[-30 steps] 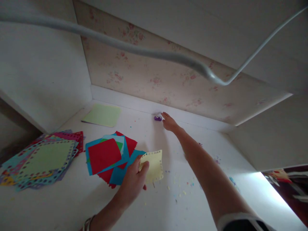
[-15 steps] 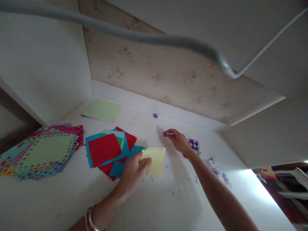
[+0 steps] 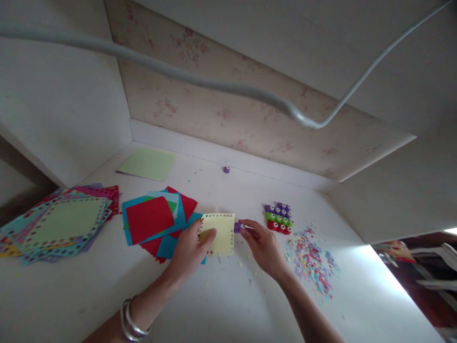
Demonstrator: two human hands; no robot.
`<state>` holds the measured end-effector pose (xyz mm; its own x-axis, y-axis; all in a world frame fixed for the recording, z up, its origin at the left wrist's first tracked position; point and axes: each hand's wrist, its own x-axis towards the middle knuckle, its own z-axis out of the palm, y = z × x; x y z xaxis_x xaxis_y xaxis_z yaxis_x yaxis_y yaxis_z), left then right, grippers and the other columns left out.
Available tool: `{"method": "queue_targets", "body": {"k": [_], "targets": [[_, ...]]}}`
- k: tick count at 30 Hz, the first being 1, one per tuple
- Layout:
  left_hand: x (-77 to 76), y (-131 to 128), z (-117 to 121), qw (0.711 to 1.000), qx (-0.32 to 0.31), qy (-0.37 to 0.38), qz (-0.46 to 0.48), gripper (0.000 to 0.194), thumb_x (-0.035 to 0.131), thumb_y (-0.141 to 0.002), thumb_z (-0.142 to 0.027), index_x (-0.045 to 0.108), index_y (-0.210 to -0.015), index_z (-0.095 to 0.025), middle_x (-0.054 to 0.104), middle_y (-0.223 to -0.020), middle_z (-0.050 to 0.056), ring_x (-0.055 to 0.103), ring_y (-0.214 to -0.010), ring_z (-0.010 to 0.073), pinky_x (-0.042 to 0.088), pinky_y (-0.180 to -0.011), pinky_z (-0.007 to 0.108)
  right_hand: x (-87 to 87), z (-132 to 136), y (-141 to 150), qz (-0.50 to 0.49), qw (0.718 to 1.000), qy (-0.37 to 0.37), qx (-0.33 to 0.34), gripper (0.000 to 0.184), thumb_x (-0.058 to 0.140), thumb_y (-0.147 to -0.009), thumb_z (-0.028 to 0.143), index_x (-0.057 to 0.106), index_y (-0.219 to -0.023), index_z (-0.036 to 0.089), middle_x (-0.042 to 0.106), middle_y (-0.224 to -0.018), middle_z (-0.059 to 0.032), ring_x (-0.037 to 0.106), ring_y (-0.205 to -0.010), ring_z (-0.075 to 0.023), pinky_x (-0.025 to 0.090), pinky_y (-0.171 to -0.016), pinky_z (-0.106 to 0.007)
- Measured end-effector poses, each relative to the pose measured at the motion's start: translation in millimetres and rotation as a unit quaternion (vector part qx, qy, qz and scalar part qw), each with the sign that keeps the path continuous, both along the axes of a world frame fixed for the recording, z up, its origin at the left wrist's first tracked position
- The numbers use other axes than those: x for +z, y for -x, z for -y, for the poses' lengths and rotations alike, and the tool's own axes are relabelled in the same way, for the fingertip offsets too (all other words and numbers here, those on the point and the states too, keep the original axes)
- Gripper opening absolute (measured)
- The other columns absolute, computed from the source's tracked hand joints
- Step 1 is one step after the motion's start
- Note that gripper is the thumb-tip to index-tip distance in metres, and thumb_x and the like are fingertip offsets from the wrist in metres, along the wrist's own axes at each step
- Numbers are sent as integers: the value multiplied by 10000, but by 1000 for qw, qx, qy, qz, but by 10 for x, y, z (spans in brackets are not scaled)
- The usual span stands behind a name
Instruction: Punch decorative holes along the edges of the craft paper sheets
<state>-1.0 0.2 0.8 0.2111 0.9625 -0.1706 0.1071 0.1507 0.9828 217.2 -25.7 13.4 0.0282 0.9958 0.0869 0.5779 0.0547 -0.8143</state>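
Note:
My left hand grips a pale yellow square of paper between thumb and fingers. Small punched holes run along its top, left and bottom edges. In the fingers of my right hand is a small purple hole punch, right at the paper's right edge. Whether the paper sits inside its slot I cannot tell. Beneath and left of my left hand lies a loose pile of red, blue and green paper squares.
Purple, green and red punches stand in rows on the right, by scattered paper confetti. Another purple punch is near the wall. Hole-edged sheets pile up at left; a pale green stack lies behind. A grey cable crosses overhead.
My right hand has brought the purple hole punch down and toward me, from above the paper to its right edge. My left hand still holds the yellow paper.

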Motion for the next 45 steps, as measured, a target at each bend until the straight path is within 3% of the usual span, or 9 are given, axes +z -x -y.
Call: {"method": "queue_targets", "body": {"k": [8, 17, 22, 29, 35, 40, 45], "targets": [[-22, -2, -7, 1000, 10, 14, 4, 315, 603, -848, -422, 590, -1028, -163, 730, -889, 68, 723, -810, 225, 574, -651, 288, 24, -18, 31, 2, 1000, 12, -2, 281, 587, -933, 408, 668, -1139, 233, 761, -1007, -61, 737, -911, -225, 592, -760, -334], [-45, 2, -24, 1000, 19, 21, -4, 288, 600, -829, -398, 598, -986, -156, 737, -909, 85, 723, -793, 225, 572, -628, 289, -7, -20, 49, 30, 999, -24, 9, 240, 589, -935, 366, 682, -1116, 239, 731, -1092, -67, 723, -917, -208, 596, -794, -329], [-31, -22, -21, 997, 0, 72, 38, 319, 601, -809, -392, 563, -1018, -154, 723, -949, 97, 729, -787, 227, 594, -595, 300, -2, -25, 38, 39, 999, -29, 0, 226, 594, -928, 358, 687, -1102, 247, 734, -1073, -61, 724, -914, -213, 601, -791, -333], [-32, -32, -6, 997, -18, 72, 34, 312, 601, -793, -401, 567, -1002, -173, 731, -956, 84, 729, -772, 222, 575, -563, 276, -3, -14, 26, 30, 999, -30, 26, 191, 598, -925, 324, 690, -1079, 257, 718, -1094, -52, 709, -932, -202, 596, -786, -307], [-93, -13, 12, 994, -42, -20, -96, 285, 555, -849, -396, 589, -991, -152, 729, -903, 117, 713, -729, 237, 514, -559, 283, 22, 13, 35, 28, 998, -7, 59, 189, 597, -928, 334, 699, -1070, 262, 717, -1098, -51, 705, -913, -195, 597, -779, -312], [-144, -35, 61, 957, -69, -118, -257, 386, 481, -928, -325, 560, -1247, -122, 723, -1027, 167, 709, -936, 312, 514, -761, 365, 58, 6, 23, 68, 992, 43, 93, 186, 583, -936, 347, 716, -1041, 272, 736, -1019, -26, 701, -855, -183, 575, -733, -292], [-154, -53, 82, 944, -82, -144, -284, 393, 477, -955, -291, 537, -1311, -135, 732, -1018, 142, 712, -956, 294, 509, -812, 354, 85, -105, -28, 97, 986, 83, 109, 231, 533, -954, 326, 746, -1021, 267, 756, -977, -15, 689, -842, -174, 546, -750, -289]]}}
